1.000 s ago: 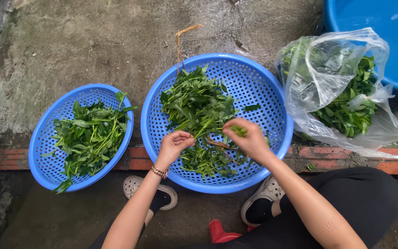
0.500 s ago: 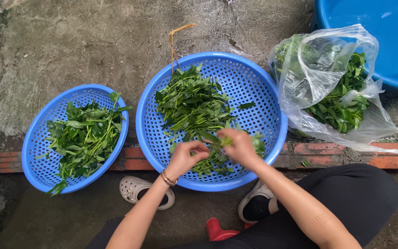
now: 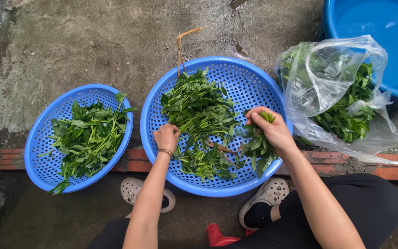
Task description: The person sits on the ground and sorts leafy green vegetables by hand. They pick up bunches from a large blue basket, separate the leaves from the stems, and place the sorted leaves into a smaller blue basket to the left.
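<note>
Two hands worked in the centre basket [image 3: 254, 83]: the right hand [image 3: 272, 131] gripped a bunch of greens [image 3: 258, 150] at centre-right, while the left hand [image 3: 166, 137] pinched closed into the leaf pile [image 3: 199, 110].

left hand [image 3: 166, 137] curled, right hand [image 3: 272, 129] fingers pinched, forearms extended

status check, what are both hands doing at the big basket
Right hand shut on a bunch of greens. Left hand closed on leafy stems in big blue basket. Nothing in the way.
</note>
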